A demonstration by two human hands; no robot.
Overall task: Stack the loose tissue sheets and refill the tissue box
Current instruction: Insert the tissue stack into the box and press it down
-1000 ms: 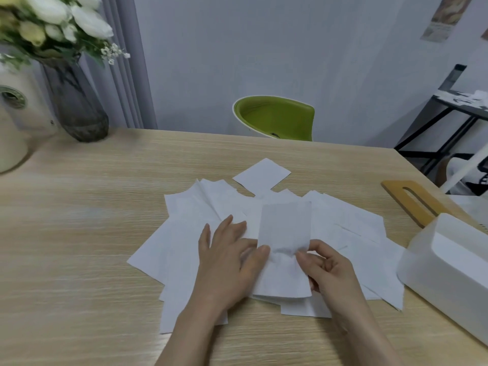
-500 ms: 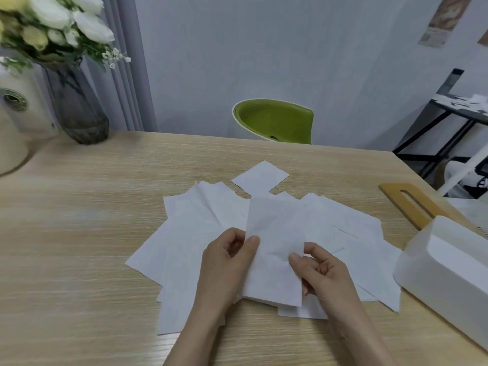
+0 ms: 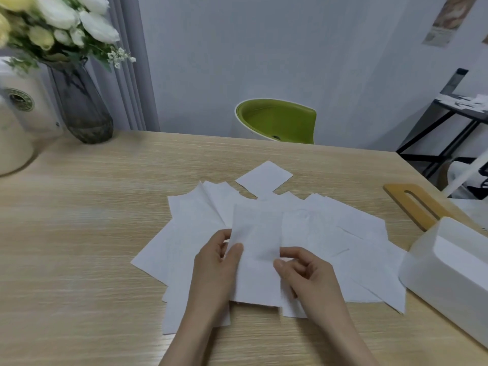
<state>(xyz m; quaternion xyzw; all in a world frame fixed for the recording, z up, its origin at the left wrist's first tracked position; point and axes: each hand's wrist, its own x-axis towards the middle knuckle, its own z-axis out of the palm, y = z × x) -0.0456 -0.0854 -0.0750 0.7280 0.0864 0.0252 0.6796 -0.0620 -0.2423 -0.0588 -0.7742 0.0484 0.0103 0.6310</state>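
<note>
Several white tissue sheets (image 3: pixel 351 233) lie spread and overlapping on the wooden table (image 3: pixel 79 233). One folded tissue sheet (image 3: pixel 257 244) is held up over the pile. My left hand (image 3: pixel 216 270) pinches its left edge and my right hand (image 3: pixel 306 273) pinches its right edge. A single small sheet (image 3: pixel 264 178) lies apart at the far side of the pile. The white tissue box (image 3: pixel 449 273) stands open at the right edge, and its wooden lid (image 3: pixel 412 204) with a slot lies flat just behind it.
A dark glass vase (image 3: pixel 79 107) with white flowers stands at the far left, beside a cream-coloured appliance (image 3: pixel 15 122). A green chair (image 3: pixel 277 120) stands behind the table. A black metal shelf (image 3: pixel 449 122) is at the far right.
My left hand left the pile and took the sheet's left edge. Both hands have lifted the sheet and shifted it slightly to the left.
</note>
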